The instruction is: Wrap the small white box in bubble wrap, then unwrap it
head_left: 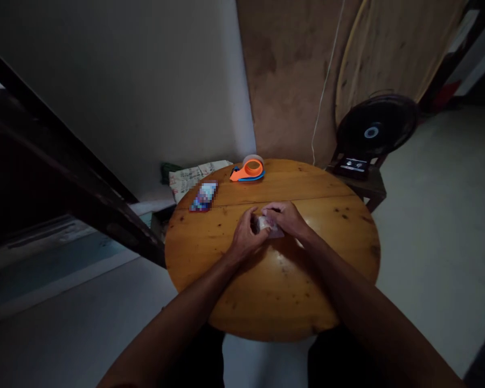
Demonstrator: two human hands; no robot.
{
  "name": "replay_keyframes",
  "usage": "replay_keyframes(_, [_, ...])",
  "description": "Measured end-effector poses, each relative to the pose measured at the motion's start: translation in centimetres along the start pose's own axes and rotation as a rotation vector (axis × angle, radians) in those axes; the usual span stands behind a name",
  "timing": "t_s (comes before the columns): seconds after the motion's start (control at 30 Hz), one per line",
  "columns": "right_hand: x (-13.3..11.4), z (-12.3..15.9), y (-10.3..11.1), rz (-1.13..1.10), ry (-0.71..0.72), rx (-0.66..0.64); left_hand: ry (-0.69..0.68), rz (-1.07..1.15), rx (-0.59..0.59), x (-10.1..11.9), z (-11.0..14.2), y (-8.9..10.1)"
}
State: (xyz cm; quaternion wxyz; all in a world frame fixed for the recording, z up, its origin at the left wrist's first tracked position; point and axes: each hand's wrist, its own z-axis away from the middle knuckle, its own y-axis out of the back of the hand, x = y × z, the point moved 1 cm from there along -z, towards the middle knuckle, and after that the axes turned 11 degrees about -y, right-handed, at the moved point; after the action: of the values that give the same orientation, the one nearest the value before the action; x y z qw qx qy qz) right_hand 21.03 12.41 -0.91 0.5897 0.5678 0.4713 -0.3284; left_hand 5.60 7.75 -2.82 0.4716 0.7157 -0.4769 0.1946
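Note:
Over the middle of the round wooden table, both hands meet at a small pale, pinkish-white piece [272,229] that looks like paper or thin plastic; its exact kind is not clear. My left hand [246,234] grips its left side, thumb across the front and fingers curled behind. My right hand [286,218] has its fingers bent down onto the top edge, closed on it. The fingers partly cover the piece, and its lower right corner sticks out near the tabletop. Beyond the hands sits an orange and blue tape dispenser [251,170] with a roll of tape.
A phone-like object [204,196], blurred out, lies at the left rim of the round wooden table [242,296]. Behind that rim is a printed sheet or bag [194,175]. A black fan [374,129] stands at the right back on a dark stool [372,186]. A wall closes the far side.

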Motion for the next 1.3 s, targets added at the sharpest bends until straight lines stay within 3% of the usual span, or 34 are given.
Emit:
replay_keyframes(0.2, [-1.0,0.9,0.3,0.253,0.054,0.066,-0.008,0.013,0.018,0.2,0.0,-0.1])
replay_keyframes(0.7, [-1.8,2.2,1.5,0.307,0.080,0.108,-0.060,-0.028,0.002,0.3,0.0,0.0])
replay_keyframes(1.13, [-2.3,2.4,2.5,0.494,0.340,-0.120,-0.069,-0.002,-0.009,0.0,-0.3,-0.1])
replay_keyframes(1.3, [-2.4,2.4,3.2,0.401,0.313,0.025,-0.077,0.002,0.002,-0.2,-0.2,-0.1])
